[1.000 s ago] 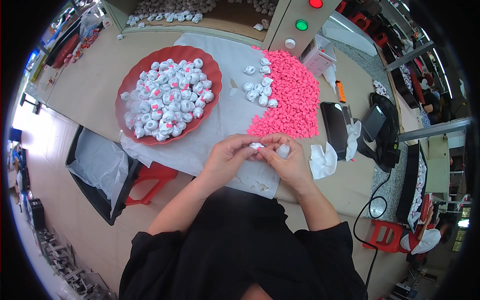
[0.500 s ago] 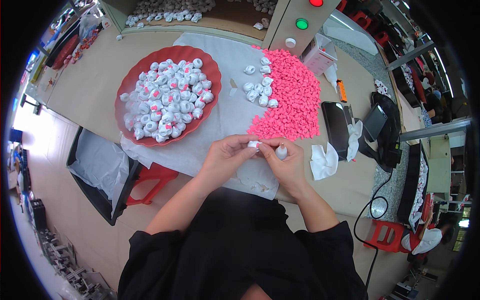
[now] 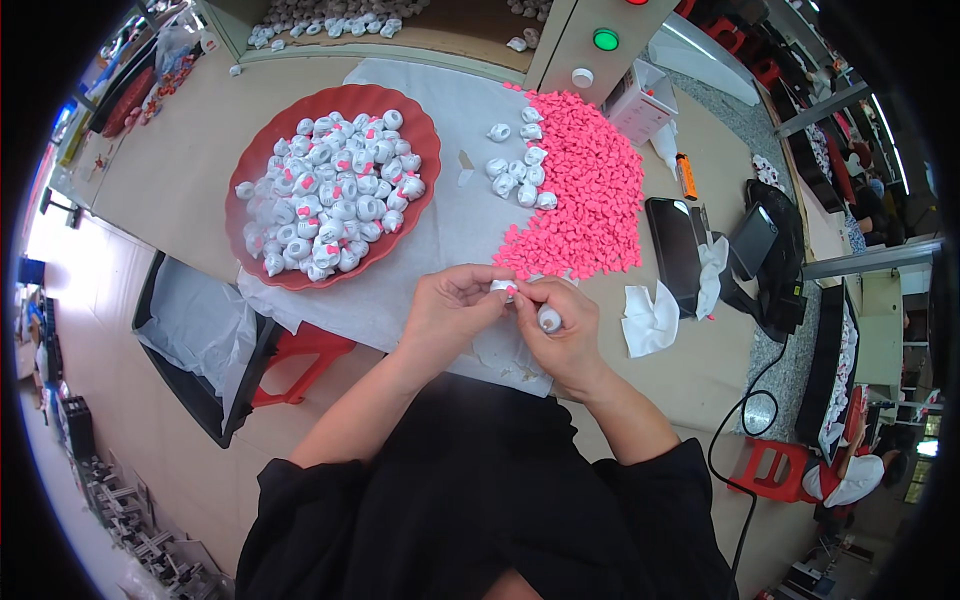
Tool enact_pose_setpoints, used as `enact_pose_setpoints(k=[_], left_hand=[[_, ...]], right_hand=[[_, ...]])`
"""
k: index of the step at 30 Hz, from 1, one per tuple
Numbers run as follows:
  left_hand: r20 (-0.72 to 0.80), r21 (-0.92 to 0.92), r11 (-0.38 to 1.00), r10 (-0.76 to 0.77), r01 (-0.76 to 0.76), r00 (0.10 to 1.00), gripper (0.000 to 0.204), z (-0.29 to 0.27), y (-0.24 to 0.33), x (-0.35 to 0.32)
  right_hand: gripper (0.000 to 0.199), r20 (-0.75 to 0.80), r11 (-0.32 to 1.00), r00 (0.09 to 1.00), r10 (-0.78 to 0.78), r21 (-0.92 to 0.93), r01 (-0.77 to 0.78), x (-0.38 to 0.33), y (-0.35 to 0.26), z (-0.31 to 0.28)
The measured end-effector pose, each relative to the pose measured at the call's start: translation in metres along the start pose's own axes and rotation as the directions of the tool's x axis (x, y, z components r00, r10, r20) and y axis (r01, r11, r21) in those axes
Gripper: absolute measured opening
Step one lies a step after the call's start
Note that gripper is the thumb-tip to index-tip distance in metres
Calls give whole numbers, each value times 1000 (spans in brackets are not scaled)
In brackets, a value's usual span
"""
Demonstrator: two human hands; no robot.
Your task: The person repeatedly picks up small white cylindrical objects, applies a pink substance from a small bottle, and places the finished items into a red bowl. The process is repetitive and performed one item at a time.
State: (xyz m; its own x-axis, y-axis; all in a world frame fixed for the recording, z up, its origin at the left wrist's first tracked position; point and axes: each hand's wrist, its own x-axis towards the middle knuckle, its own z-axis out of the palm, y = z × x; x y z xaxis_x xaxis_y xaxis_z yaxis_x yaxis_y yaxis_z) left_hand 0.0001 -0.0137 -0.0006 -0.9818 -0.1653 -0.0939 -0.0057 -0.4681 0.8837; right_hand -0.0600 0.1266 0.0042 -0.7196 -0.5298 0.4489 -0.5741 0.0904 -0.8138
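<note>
In front of my body, my left hand (image 3: 448,308) pinches a small white figurine head (image 3: 502,285) between thumb and fingertips. A small pink bow-like piece (image 3: 511,291) shows on its right side. My right hand (image 3: 568,340) meets it there, thumb and forefinger at the pink piece. Tucked in the curled fingers of that hand is a small white squeeze bottle (image 3: 549,318), mostly covered. Beyond my hands spreads a heap of small pink pieces (image 3: 585,180), with several white heads (image 3: 516,174) along its left edge. A red scalloped bowl (image 3: 247,150) holds many white heads, some bearing pink pieces.
White paper (image 3: 440,230) covers part of the table. At right lie a dark phone (image 3: 672,250), crumpled tissue (image 3: 650,320), an orange lighter-like item (image 3: 686,177) and a black cable (image 3: 745,405). A metal box with a green light (image 3: 605,39) stands behind. A lined black crate (image 3: 205,335) is at left.
The squeeze bottle in my right hand has tipped, its nozzle no longer pointing up. My right fingertips have shifted slightly at the head, and the pink piece shows more clearly.
</note>
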Motion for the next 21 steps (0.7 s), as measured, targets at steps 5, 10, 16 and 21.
enact_pose_setpoints(k=[5, 10, 16, 21], left_hand=[[-23, 6, 1000, 11, -11, 1000, 24, 2, -2, 1], [-18, 9, 1000, 17, -17, 1000, 24, 2, -2, 1], [-2, 29, 999, 31, -31, 1000, 21, 3, 1, 2], [12, 40, 998, 55, -56, 998, 23, -2, -4, 2]], right_hand=[[17, -1, 997, 999, -45, -62, 45, -1, 4, 1], [18, 1, 996, 999, -52, -75, 52, -2, 6, 2], [14, 57, 919, 953, 299, 251, -303, 2, 0, -3], [16, 196, 651, 831, 520, 539, -534, 5, 5, -8]])
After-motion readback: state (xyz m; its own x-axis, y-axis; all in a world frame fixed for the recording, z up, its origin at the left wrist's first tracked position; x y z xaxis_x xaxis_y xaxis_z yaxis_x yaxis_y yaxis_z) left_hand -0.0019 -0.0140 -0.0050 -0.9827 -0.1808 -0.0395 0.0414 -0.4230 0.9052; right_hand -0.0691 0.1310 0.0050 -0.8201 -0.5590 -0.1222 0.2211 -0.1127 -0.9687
